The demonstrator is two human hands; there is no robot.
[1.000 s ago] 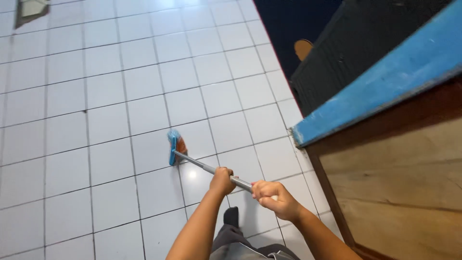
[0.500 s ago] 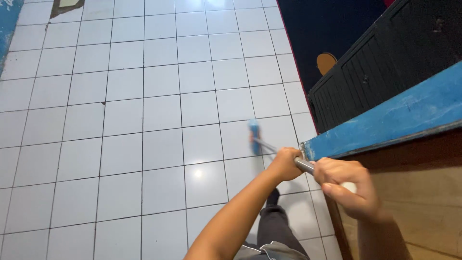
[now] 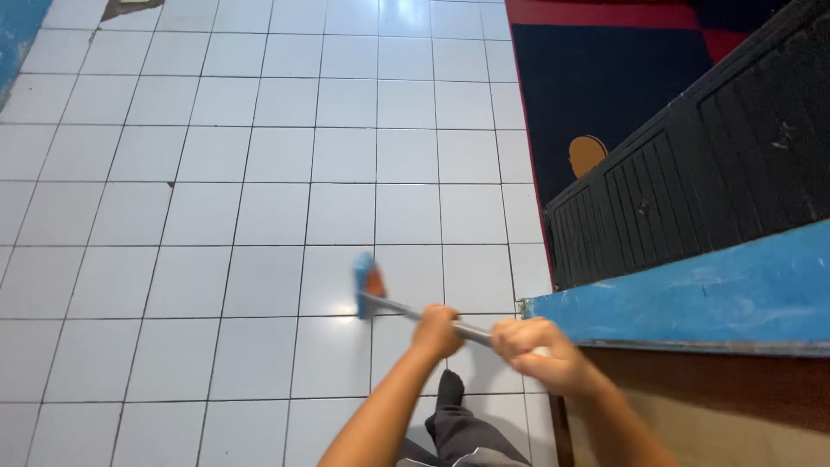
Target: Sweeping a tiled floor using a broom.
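With our left hand (image 3: 435,329) and right hand (image 3: 534,350) both wrapped tight around the metal handle (image 3: 406,312), we hold the blue mop head (image 3: 366,284) on the white tiled floor (image 3: 216,216) near its right edge, where most tiles already look clean.

White tiled floor (image 3: 259,173), black cabinet (image 3: 692,173), blue ledge (image 3: 692,294).

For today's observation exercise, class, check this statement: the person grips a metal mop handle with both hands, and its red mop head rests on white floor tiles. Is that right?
Not quite. The mop head is blue, with only a bit of orange behind it, as the head view shows. The rest holds: the left hand and right hand both grip the metal handle, and the head rests on the white floor tiles.
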